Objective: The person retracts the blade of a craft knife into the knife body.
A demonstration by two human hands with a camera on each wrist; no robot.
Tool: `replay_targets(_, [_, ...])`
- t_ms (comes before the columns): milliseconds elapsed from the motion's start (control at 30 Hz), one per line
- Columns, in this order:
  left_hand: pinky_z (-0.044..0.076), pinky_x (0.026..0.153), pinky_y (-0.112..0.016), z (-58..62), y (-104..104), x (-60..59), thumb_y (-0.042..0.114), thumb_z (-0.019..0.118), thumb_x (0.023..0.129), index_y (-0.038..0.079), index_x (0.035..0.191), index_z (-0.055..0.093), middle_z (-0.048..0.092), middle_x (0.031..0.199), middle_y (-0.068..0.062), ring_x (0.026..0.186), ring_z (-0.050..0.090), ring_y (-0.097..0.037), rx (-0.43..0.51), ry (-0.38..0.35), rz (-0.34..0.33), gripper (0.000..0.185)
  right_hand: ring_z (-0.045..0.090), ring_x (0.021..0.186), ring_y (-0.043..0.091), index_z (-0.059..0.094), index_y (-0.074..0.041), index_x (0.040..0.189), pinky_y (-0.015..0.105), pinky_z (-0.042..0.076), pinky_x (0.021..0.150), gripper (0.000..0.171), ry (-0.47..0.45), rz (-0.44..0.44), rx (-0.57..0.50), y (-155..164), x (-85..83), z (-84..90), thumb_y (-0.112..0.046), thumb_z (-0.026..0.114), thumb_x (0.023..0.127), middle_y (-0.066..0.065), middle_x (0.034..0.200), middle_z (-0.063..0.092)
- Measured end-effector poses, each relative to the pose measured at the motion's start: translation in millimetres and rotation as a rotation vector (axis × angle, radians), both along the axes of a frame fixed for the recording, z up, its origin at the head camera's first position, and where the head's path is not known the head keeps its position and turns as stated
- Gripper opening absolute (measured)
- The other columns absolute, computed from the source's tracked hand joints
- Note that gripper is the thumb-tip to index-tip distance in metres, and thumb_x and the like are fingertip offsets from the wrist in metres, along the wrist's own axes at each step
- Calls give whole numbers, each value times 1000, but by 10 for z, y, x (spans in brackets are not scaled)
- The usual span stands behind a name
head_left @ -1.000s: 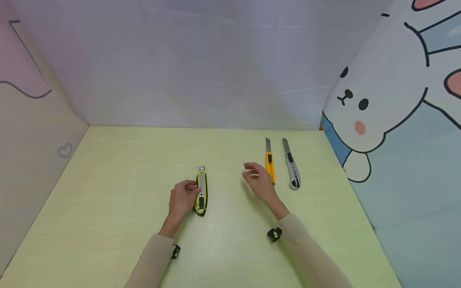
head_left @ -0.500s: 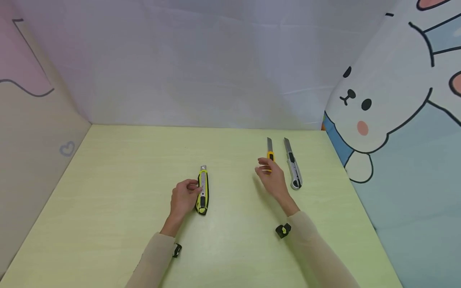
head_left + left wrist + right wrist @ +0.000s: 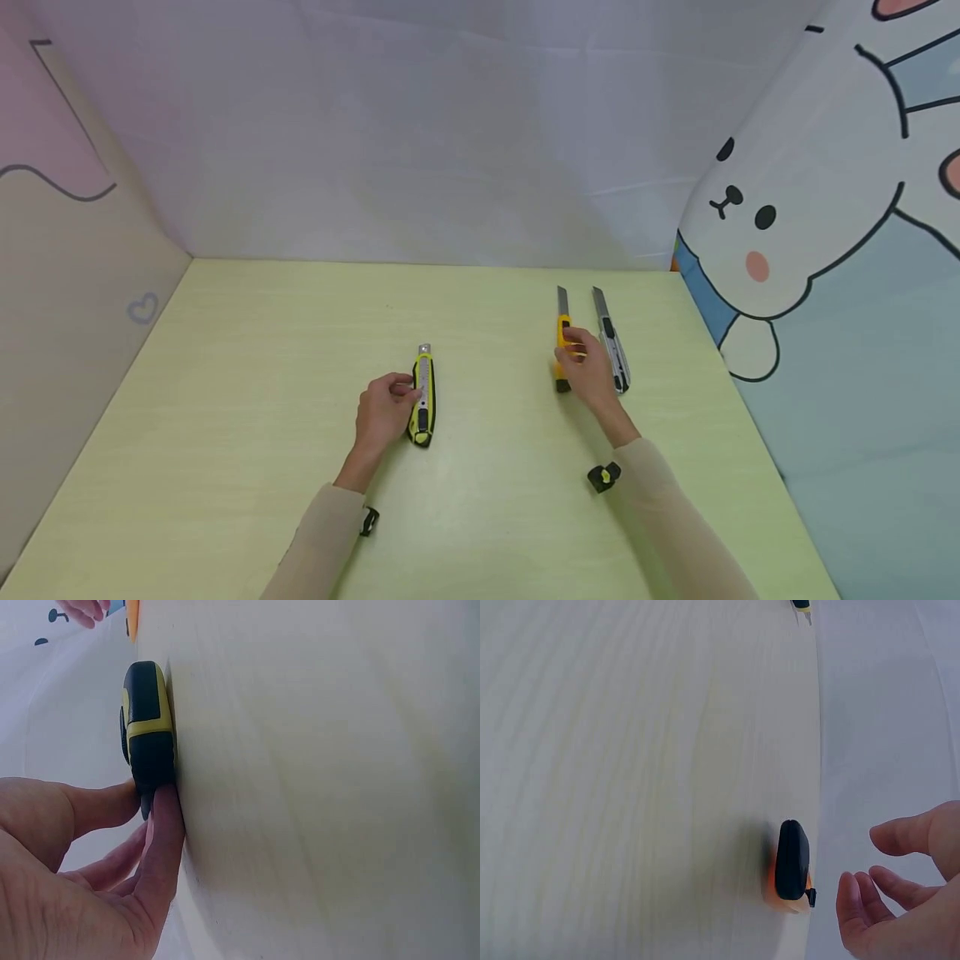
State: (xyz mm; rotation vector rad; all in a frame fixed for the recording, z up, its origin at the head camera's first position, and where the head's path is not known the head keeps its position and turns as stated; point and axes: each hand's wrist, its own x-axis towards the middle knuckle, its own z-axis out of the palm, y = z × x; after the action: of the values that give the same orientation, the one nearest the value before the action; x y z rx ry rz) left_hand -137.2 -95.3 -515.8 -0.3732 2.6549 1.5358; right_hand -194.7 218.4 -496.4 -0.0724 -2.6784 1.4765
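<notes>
Behind the table (image 3: 495,467) rises a wide back wall (image 3: 420,142) of smooth cloth, pale and slightly lilac, with soft folds. At the right side is a light-blue wall (image 3: 870,358), on which a big white rabbit (image 3: 817,200) is printed; the left wall (image 3: 67,333) is cream and pink. The table has a pale yellow-green colour and a faint wood grain. From a beige sleeve (image 3: 322,521) comes the left hand (image 3: 380,417), whose thumb and fingers pinch the left edge of the green knife (image 3: 424,400). This thick knife lies near the middle of the table; it is lime and black, with a metal strip along its body and a black slider. The right hand (image 3: 590,372) is at the yellow knife (image 3: 560,338), toward the right part of the table. Its fingers are loosely bent and grasp nothing; the right wrist view shows a gap between them and this knife. Just to the right, the silver knife (image 3: 617,354) lies slightly slanted, its grey blade out. The yellow knife is slimmer, with blade also out and a black end.
</notes>
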Motion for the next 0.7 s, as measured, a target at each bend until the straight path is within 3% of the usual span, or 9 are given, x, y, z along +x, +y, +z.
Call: replay_targets(700, [54,63,-31,2,2,6,10,74,95,-3,119,71,74,98,-14,81,70,-23,6,-6,-7,27,53,124,41,48,8,144,50,47,106,52,-104,-39,88,143,-34,-74,-2,67,96,28,138,53])
